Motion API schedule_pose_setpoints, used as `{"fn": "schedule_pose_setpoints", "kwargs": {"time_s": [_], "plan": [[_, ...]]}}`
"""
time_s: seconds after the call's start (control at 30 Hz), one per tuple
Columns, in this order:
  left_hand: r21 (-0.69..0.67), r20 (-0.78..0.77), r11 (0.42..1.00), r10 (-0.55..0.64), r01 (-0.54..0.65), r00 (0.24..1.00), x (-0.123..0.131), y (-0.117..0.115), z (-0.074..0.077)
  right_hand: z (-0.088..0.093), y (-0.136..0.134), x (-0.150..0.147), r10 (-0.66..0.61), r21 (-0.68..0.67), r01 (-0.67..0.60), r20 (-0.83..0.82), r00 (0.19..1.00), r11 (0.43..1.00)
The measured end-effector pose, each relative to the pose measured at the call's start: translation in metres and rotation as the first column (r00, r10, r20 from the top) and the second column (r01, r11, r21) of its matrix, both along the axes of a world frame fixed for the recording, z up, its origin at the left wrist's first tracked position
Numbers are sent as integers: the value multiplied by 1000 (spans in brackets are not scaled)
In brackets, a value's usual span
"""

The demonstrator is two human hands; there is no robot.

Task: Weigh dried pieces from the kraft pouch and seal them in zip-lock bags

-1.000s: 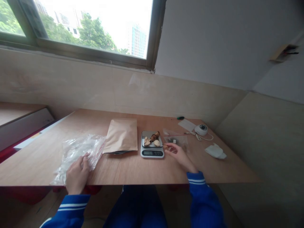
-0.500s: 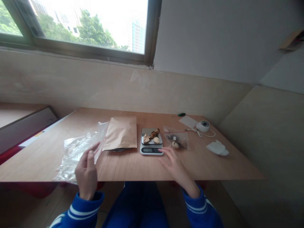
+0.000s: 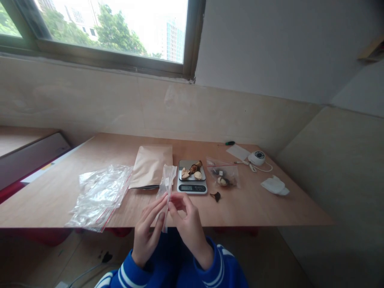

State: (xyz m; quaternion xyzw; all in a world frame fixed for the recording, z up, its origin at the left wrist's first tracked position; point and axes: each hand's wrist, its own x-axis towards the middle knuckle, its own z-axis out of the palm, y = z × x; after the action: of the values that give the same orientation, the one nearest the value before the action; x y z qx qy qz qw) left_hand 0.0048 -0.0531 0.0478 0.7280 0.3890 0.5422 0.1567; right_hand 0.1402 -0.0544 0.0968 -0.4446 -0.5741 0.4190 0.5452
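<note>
Both my hands meet in front of me at the table's near edge, pinching one clear zip bag [image 3: 166, 182] that stands upright between them. My left hand [image 3: 147, 232] grips its left side and my right hand [image 3: 187, 226] grips its right side. Just beyond the bag sits a small digital scale [image 3: 192, 187] with brown and pale dried pieces [image 3: 191, 171] on its pan. Right of the scale lies a filled clear bag [image 3: 223, 177], and a single dark piece [image 3: 216, 196] lies loose on the table [image 3: 255, 206].
A pile of clear zip bags [image 3: 99, 194] lies at the left. A brown paper pouch [image 3: 151, 166] lies beside the scale. At the far right are a white round device with a cord [image 3: 256, 158], a white paper [image 3: 238, 152], a green-handled tool [image 3: 229, 143] and a crumpled tissue [image 3: 274, 186].
My left hand lifted one clear bag off the pile and brought it to the middle. My right hand left the scale and joined it on the bag. A dark piece now lies on the table.
</note>
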Motion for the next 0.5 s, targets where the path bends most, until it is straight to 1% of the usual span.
{"fn": "schedule_pose_setpoints", "kwargs": {"time_s": [0.13, 0.23, 0.4, 0.5], "plan": [[49, 35, 989, 136, -137, 990, 2, 4, -6, -4, 0, -1, 33, -56, -35, -43, 999, 998], [52, 56, 980, 190, -193, 980, 4, 8, -11, -9, 1, 0, 24, -85, -27, -35, 999, 996], [77, 35, 976, 202, -204, 979, 5, 18, -9, -22, 10, 10, -68, -97, 69, 18, 998, 993], [125, 79, 943, 299, -307, 951, 2, 30, -4, -29, 23, 28, -187, -107, 192, 58, 981, 975]]}}
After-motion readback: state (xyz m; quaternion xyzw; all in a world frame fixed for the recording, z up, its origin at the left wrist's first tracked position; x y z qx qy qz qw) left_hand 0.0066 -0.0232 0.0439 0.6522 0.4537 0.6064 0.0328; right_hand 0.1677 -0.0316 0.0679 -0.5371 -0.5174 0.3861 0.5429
